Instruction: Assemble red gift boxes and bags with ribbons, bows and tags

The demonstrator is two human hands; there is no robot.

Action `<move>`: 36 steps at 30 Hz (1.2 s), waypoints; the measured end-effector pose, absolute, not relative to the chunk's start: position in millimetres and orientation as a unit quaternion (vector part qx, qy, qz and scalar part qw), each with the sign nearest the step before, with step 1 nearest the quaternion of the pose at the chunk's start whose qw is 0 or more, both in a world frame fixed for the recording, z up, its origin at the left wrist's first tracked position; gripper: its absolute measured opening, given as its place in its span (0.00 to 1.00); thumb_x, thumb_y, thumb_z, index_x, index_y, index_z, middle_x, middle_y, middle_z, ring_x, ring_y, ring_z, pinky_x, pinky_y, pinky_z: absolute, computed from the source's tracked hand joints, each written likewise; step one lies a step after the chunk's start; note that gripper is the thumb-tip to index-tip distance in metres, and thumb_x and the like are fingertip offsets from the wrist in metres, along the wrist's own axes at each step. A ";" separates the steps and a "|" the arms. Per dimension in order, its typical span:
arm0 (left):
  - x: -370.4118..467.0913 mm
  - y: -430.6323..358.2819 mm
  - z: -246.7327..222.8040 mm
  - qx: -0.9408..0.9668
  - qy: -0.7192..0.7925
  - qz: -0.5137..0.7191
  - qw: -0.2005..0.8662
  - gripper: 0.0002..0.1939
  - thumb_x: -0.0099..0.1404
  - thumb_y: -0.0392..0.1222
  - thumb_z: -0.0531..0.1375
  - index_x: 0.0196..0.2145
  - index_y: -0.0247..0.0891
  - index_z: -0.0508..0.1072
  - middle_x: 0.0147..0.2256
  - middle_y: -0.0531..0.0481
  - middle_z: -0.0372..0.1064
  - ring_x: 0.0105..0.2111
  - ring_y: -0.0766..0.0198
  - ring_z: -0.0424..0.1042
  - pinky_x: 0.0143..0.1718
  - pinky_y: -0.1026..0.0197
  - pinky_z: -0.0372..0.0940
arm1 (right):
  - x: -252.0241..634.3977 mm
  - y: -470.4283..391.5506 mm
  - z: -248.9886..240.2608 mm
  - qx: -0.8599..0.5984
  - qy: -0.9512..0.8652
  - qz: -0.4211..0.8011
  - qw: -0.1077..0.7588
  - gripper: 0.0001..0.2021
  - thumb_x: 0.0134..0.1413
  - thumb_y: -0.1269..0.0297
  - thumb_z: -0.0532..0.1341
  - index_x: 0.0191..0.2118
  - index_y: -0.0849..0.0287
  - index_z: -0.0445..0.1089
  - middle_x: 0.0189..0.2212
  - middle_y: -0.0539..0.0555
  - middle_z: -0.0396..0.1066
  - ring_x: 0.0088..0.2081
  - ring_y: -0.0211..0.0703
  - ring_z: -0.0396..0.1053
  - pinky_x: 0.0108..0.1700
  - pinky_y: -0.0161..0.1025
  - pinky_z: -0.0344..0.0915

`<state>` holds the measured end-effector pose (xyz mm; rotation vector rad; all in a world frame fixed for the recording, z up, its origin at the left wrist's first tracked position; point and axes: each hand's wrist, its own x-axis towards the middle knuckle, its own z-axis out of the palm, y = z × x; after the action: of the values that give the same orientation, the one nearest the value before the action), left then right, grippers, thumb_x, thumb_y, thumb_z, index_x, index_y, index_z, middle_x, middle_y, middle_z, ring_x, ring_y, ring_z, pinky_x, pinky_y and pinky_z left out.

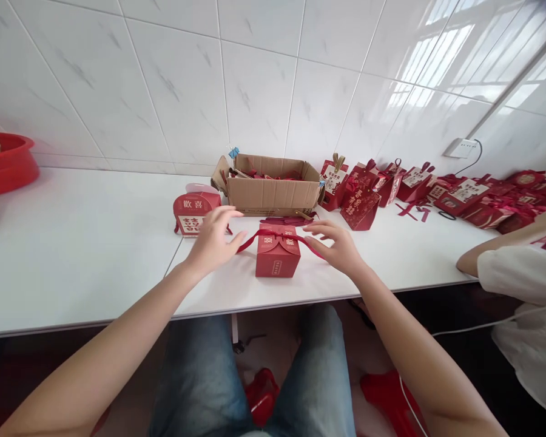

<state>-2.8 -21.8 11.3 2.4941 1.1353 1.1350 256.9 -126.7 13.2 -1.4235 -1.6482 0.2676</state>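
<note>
A small red gift box (277,261) with gold lettering stands near the front edge of the white table. A dark red ribbon (279,234) crosses its top, threaded or knotted at the middle, its two tails spreading left and right. To the left of the box, my left hand (216,240) hovers with thumb and fingers apart near one tail. My right hand (337,247) is on the other side, fingers spread, its thumb close above the other tail. Neither hand visibly grips the ribbon. Just behind my left hand is another red box (193,212) with an arched front.
An open cardboard box (273,193) holding red pieces stands by the wall, with loose ribbons (289,221) before it. Many red gift boxes (361,206) line the right side. A red basin (11,167) is far left; a co-worker's arm (505,243) rests at the right.
</note>
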 end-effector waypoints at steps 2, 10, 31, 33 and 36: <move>15.1 -20.4 13.7 0.856 0.348 0.332 0.191 0.19 0.62 0.49 0.56 0.48 0.39 0.70 0.55 0.43 0.65 0.55 0.52 0.65 0.57 0.50 0.60 | 245.7 -114.1 16.5 -0.576 -0.694 0.103 0.420 0.14 0.53 0.57 0.63 0.44 0.56 0.76 0.47 0.59 0.73 0.49 0.52 0.70 0.45 0.47 0.70; 36.1 -17.2 3.9 0.843 0.333 0.311 0.287 0.23 0.60 0.52 0.57 0.48 0.35 0.74 0.54 0.41 0.68 0.54 0.50 0.67 0.55 0.50 0.64 | 237.8 -101.9 8.6 -0.573 -0.728 0.123 0.356 0.14 0.56 0.60 0.61 0.47 0.55 0.75 0.51 0.60 0.71 0.54 0.52 0.68 0.56 0.51 0.65; 27.3 -30.3 21.7 0.711 0.377 0.262 0.532 0.21 0.54 0.56 0.62 0.18 0.38 0.62 0.21 0.54 0.58 0.23 0.66 0.58 0.27 0.62 0.53 | 240.2 -100.3 1.2 -0.613 -0.627 0.240 0.417 0.25 0.49 0.40 0.59 0.19 0.57 0.56 0.18 0.46 0.54 0.23 0.34 0.50 0.27 0.37 0.48; 28.3 -31.6 20.1 0.698 0.366 0.267 0.554 0.20 0.53 0.56 0.63 0.19 0.38 0.62 0.22 0.53 0.60 0.25 0.66 0.60 0.29 0.62 0.55 | 238.6 -100.8 1.7 -0.593 -0.630 0.266 0.424 0.24 0.49 0.42 0.59 0.20 0.57 0.55 0.18 0.45 0.53 0.23 0.34 0.49 0.27 0.37 0.47; 30.4 -32.7 17.2 0.690 0.364 0.280 0.560 0.21 0.52 0.55 0.64 0.19 0.37 0.62 0.21 0.54 0.60 0.25 0.66 0.61 0.29 0.62 0.55 | 235.9 -101.2 1.3 -0.565 -0.636 0.305 0.429 0.22 0.50 0.45 0.60 0.21 0.57 0.54 0.19 0.45 0.52 0.24 0.34 0.50 0.28 0.36 0.47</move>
<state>30.4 -32.7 17.2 1.6258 0.8576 0.6599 235.9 -101.2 1.3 -1.4093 -1.5864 0.7618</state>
